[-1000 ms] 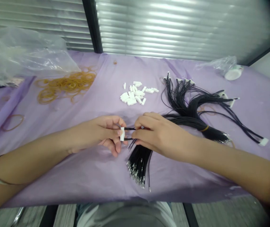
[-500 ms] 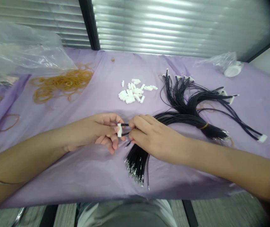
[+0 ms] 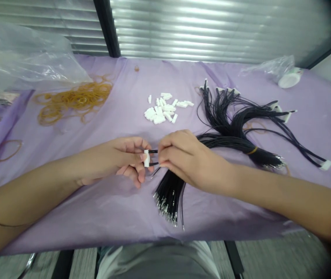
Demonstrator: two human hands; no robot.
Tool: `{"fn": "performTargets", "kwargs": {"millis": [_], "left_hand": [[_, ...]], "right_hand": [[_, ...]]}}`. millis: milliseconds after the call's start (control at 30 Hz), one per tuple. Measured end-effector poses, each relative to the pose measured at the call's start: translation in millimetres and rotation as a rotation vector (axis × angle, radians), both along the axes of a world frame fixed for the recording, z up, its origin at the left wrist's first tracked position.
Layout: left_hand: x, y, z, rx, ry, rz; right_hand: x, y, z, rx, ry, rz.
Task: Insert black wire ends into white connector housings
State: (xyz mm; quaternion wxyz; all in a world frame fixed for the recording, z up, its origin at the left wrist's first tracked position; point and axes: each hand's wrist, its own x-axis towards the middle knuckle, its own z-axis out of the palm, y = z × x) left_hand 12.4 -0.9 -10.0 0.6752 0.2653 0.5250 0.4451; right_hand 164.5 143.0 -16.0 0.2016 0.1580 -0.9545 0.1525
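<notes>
Left hand (image 3: 121,157) is pinching a small white connector (image 3: 147,158) between thumb and fingertips at the centre of the head view, above the purple desk (image 3: 119,201). Right hand (image 3: 187,159), at 3 o'clock of the connector, is closing its fingertips on thin black wires (image 3: 153,152) that are entering the connector's right face. A banded wire bundle (image 3: 226,145) is lying under the right hand, its bare metal ends (image 3: 167,207) fanning out at 6 o'clock of that hand. Loose white connectors (image 3: 163,110) are sitting in a pile at 12 o'clock of the hands. Finished black harnesses (image 3: 240,112) are spreading at 2 o'clock. Rubber bands (image 3: 72,99) are lying at 10 o'clock, beside a clear plastic bag (image 3: 23,62).
</notes>
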Motion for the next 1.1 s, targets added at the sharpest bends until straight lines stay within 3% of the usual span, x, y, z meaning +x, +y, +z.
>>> {"fn": "performTargets", "kwargs": {"millis": [133,300,500,600,667,900,1100], "left_hand": [[-1.0,0.3,-0.7,-0.004,-0.002,0.014],[-2.3,0.0,-0.9,0.013,-0.012,0.006],[-0.6,-0.5,0.1,-0.022,-0.004,0.011],[-0.6,-0.2,-0.7,-0.018,-0.007,-0.022],[-0.8,-0.1,-1.1,-0.008,-0.001,-0.032],[-1.3,-0.6,-6.0,0.033,-0.011,-0.049],[-1.9,-0.9,-6.6,-0.010,0.034,-0.070]], "right_hand": [[0.3,-0.2,-0.4,0.108,-0.097,0.021],[-0.2,-0.8,-3.0,0.055,-0.137,0.014],[-1.8,-0.1,4.3,-0.332,-0.124,0.078],[-1.3,0.5,7.7,-0.515,-0.127,0.015],[-0.9,0.4,7.8,-0.555,-0.128,-0.057],[-6.7,1.5,-1.0,-0.305,-0.040,-0.131],[-11.4,4.7,-6.1,-0.255,-0.021,-0.103]]}}
